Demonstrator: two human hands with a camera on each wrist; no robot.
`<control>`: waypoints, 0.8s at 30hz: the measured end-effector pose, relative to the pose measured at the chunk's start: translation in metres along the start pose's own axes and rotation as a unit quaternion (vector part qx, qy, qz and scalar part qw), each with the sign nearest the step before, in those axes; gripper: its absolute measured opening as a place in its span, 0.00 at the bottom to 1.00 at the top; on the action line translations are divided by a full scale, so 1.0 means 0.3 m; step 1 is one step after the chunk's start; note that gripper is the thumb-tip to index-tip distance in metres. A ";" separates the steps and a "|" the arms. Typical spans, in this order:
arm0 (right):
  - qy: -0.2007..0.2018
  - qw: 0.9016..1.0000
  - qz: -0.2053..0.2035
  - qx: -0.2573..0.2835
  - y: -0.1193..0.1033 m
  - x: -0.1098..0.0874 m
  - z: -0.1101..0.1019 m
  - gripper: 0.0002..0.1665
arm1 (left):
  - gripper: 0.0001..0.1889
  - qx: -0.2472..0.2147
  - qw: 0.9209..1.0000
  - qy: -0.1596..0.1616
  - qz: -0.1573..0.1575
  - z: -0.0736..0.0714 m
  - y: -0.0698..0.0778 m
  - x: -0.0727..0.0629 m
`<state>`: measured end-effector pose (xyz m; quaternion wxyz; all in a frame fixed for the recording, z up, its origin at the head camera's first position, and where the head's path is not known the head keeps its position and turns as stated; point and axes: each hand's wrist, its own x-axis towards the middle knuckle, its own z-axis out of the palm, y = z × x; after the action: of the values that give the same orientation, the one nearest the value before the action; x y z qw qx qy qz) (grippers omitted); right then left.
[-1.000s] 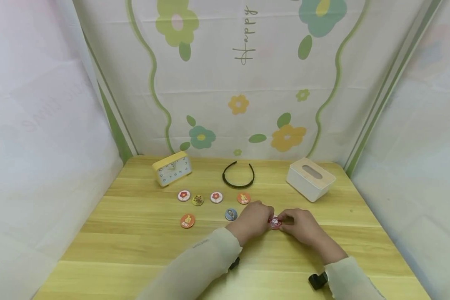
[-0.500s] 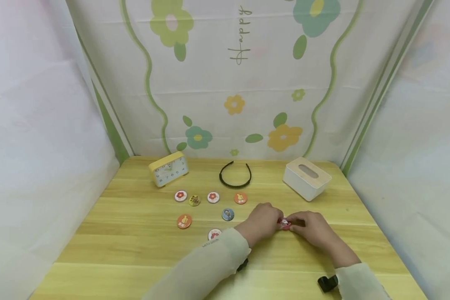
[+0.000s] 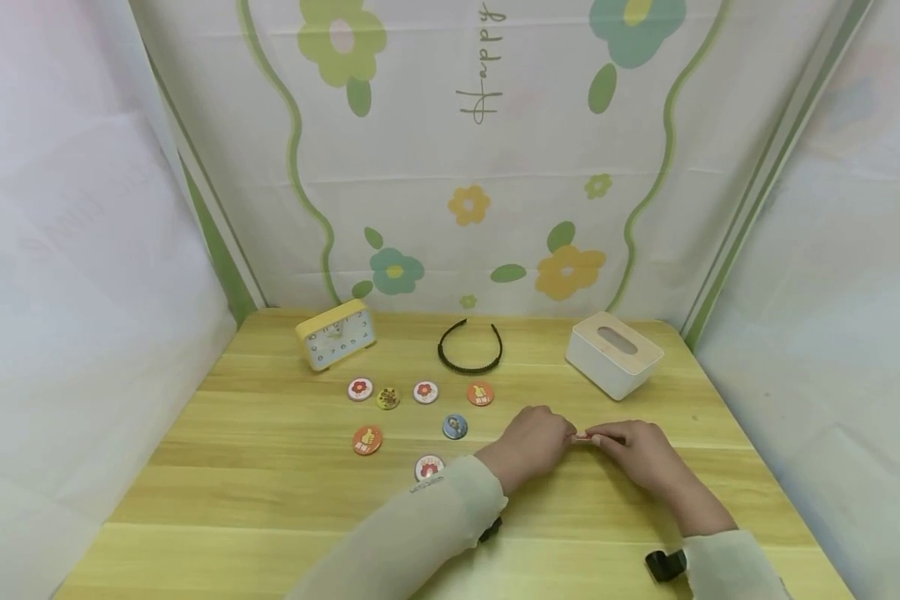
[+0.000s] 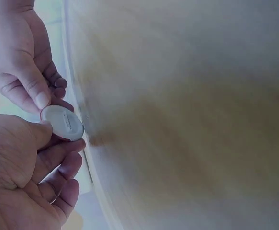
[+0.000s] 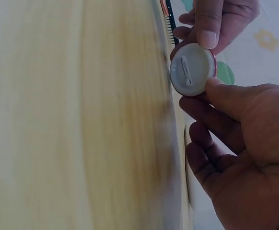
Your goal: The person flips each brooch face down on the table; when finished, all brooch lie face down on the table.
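Between both hands is a round pin badge (image 3: 583,437), seen nearly edge-on in the head view with a strip of red showing. Its white back (image 4: 57,120) faces the left wrist camera, and a metal safety pin (image 5: 185,71) lies across that back in the right wrist view. My left hand (image 3: 534,442) pinches one side of the rim between thumb and fingers. On the opposite side my right hand (image 3: 637,454) pinches it too, thumb (image 5: 225,96) on the back. The badge's printed front is turned away from both wrist cameras.
Several badges lie left of the hands, including a blue one (image 3: 454,427), an orange thumbs-up one (image 3: 367,440) and a flower one (image 3: 429,467) beside the left sleeve. Behind them stand a yellow clock (image 3: 337,336), a black headband (image 3: 468,369) and a tissue box (image 3: 613,358).
Both hands have shifted slightly right with the badge. Its printed face, visible to the head camera before, has tipped to edge-on. The flower badge by the left sleeve has come into view.
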<state>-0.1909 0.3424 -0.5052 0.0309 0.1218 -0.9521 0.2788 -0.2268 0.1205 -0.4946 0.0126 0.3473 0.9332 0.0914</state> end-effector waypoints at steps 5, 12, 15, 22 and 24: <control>0.022 1.000 0.011 0.008 -0.004 0.001 0.003 0.11 | 0.10 0.008 1.000 0.008 -0.012 0.004 0.006 0.013; 0.025 0.999 0.015 0.021 -0.007 0.009 0.022 0.18 | 0.12 -0.013 0.999 0.025 -0.041 0.025 -0.004 0.035; 0.016 0.999 0.013 0.028 -0.013 0.013 0.028 0.26 | 0.14 -0.048 0.997 0.028 -0.057 0.031 -0.008 0.041; 0.015 1.000 0.003 0.020 -0.019 0.010 0.027 0.20 | 0.13 -0.131 0.987 0.024 -0.086 0.028 0.006 0.039; 0.021 1.000 0.004 0.016 -0.014 0.008 0.027 0.19 | 0.12 -0.146 0.984 0.024 -0.096 0.023 0.014 0.037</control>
<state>-0.1923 0.3341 -0.5096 0.0481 0.1126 -0.9470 0.2969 -0.2318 0.1319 -0.5002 0.0492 0.2477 0.9389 0.2338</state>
